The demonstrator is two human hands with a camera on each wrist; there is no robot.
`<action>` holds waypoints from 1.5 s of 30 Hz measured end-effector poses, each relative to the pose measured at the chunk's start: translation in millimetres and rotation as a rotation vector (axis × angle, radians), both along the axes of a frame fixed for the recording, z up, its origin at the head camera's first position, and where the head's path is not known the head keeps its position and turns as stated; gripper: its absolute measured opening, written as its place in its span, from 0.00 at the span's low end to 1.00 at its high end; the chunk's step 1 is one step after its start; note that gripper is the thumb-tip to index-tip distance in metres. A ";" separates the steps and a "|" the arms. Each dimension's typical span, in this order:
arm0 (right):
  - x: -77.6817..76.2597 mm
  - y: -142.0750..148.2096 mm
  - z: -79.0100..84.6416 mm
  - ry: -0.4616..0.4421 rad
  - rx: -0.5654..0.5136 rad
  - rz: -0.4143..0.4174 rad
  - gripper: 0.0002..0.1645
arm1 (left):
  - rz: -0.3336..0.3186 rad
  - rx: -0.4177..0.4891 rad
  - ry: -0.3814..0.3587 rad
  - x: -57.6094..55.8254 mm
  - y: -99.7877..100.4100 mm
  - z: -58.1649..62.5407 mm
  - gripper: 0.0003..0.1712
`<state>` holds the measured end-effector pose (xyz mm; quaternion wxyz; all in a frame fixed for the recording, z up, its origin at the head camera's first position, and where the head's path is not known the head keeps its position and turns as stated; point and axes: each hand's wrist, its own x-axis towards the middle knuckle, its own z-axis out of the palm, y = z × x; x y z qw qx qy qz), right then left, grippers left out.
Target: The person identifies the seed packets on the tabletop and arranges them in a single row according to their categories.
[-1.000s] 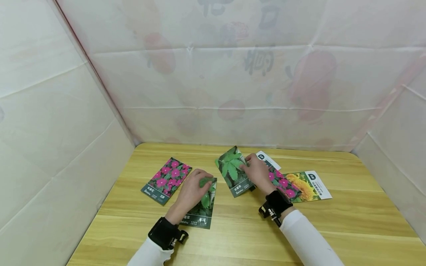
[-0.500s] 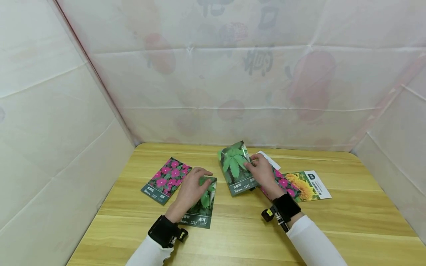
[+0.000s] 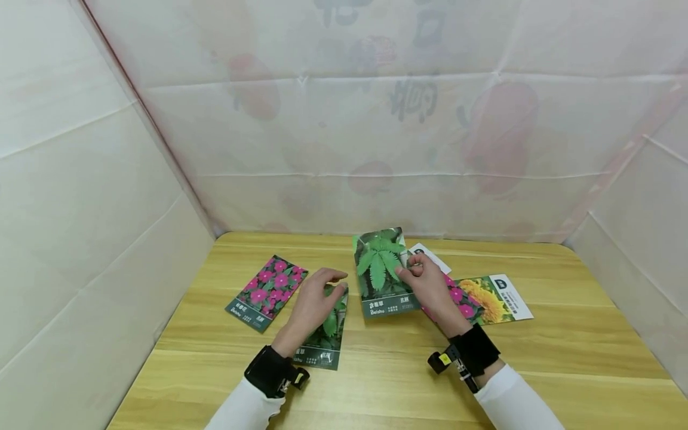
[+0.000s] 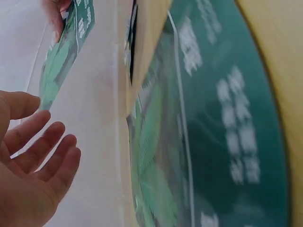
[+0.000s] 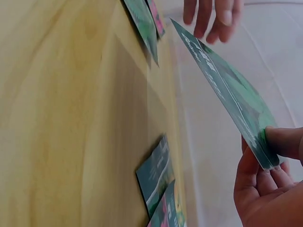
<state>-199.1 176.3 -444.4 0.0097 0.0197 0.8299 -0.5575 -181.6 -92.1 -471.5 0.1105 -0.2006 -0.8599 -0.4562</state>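
The right hand (image 3: 430, 289) pinches a mimosa packet (image 3: 378, 263) above the surface (image 3: 387, 382), not yet set down; the left hand (image 3: 313, 303)'s grip is wide, holding nothing. Periwinkle packet (image 3: 270, 291) and second mimosa packet (image 3: 329, 337) seem laid out left; yellow-flowered packet (image 3: 489, 298) overlaps others right.

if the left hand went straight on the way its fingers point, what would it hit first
Probably the leafy green packet held by the right hand: in the head view, the fingers of the left hand point toward its left edge, though depth is unclear.
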 end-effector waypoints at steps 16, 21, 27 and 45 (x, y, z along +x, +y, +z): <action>20.3 -3.7 4.7 -0.120 -0.077 0.073 0.20 | -0.090 0.500 -0.275 -12.0 22.6 -8.0 0.25; 23.7 -1.5 2.7 -0.118 -0.029 0.071 0.24 | -0.042 0.497 -0.350 -0.8 25.3 15.2 0.23; 26.7 7.1 -0.2 -0.088 -0.079 0.090 0.26 | -0.090 0.438 -0.346 -8.7 20.5 -10.4 0.23; 29.5 12.8 -11.3 -0.026 -0.007 0.161 0.12 | -0.137 0.336 -0.387 13.7 8.8 8.2 0.24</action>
